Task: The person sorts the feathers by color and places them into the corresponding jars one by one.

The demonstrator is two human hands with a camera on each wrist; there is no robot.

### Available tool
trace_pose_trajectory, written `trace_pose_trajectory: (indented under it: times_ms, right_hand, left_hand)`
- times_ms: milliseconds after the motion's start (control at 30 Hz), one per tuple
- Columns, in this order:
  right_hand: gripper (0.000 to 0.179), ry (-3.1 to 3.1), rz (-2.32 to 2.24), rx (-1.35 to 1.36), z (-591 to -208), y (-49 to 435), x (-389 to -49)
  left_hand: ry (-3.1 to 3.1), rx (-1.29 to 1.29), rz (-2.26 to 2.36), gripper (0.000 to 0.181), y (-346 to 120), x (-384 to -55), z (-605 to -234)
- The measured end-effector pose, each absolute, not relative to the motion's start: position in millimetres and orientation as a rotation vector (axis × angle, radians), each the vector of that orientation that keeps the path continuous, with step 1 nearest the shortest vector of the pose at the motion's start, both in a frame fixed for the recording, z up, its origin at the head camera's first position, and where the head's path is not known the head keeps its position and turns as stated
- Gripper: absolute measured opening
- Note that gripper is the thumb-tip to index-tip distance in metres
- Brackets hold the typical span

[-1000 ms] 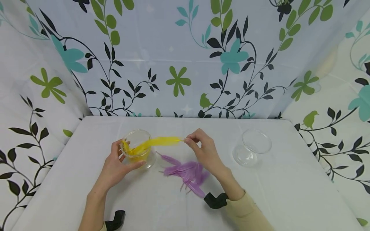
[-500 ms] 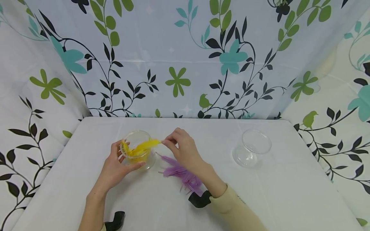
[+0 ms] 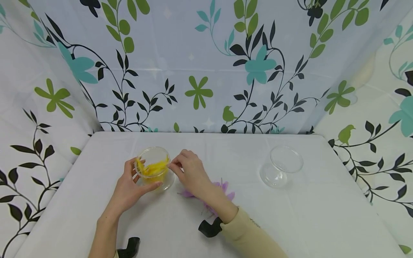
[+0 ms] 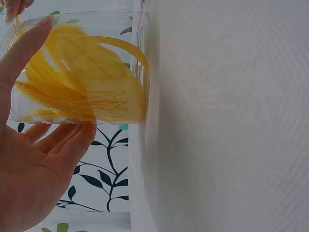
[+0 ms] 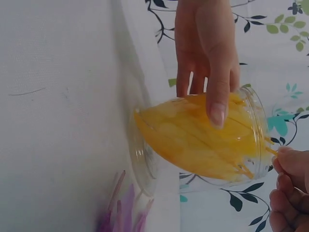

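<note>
Yellow feathers (image 3: pixel 155 168) fill a clear glass jar (image 3: pixel 154 150) on the left half of the table. My left hand (image 3: pixel 130 186) grips the jar round its side, thumb in front and fingers behind, as the left wrist view shows too. At the jar's rim, my right hand (image 3: pixel 190 172) pinches the quill end of a yellow feather (image 5: pixel 271 151) whose vane lies inside the glass. Beneath my right forearm lies a pile of purple feathers (image 3: pixel 222 185), partly hidden by it.
A second clear glass jar (image 3: pixel 284 159) stands on the right half of the white-covered table (image 3: pixel 322 208). A leaf-patterned curtain (image 3: pixel 206 53) rises behind the table's back edge. Each wrist carries a black mount (image 3: pixel 209 228).
My right hand has moved left to the jar's rim, lowering the long yellow feather into the glass. The left hand keeps its grip on the jar. My right forearm now covers more purple feathers.
</note>
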State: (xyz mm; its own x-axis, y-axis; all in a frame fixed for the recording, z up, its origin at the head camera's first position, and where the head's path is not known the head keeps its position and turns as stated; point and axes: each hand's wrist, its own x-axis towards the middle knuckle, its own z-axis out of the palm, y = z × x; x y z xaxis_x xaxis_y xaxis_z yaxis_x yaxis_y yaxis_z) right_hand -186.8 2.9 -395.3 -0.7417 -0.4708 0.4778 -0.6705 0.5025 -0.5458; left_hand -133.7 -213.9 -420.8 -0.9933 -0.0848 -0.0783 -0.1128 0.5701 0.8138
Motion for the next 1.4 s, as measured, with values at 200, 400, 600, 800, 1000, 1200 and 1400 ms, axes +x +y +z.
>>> trace_pose_trajectory:
  times_ms: [200, 400, 600, 800, 1000, 1200, 1400]
  right_hand:
    - [0.016, -2.453, 0.951, 0.99, -400.4, -4.4, -184.5]
    - [0.018, -2.429, 0.899, 1.011, -401.0, -8.1, -181.8]
    - [0.019, -2.423, 0.911, 1.001, -402.8, -8.8, -180.4]
    - [0.014, -2.406, 0.988, 0.995, -407.6, -2.0, -176.7]
    - [0.008, -2.285, 1.084, 0.97, -415.1, 22.9, -173.3]
    - [0.021, -2.277, 1.114, 0.839, -418.7, 68.8, -173.0]
    - [0.037, -2.314, 1.104, 0.618, -415.3, 120.4, -170.9]
  left_hand:
    - [2.773, -0.157, 1.429, 0.113, -213.4, -133.4, -420.5]
    - [2.776, -0.148, 1.432, 0.112, -213.3, -133.6, -421.2]
    - [2.763, -0.158, 1.441, 0.112, -212.7, -133.4, -421.3]
    - [2.766, -0.164, 1.436, 0.113, -213.1, -133.3, -421.9]
    - [2.754, -0.171, 1.435, 0.115, -213.9, -133.8, -421.2]
    - [2.737, -0.189, 1.419, 0.117, -215.3, -134.8, -419.5]
    - [2.719, -0.202, 1.416, 0.119, -215.1, -134.8, -419.8]
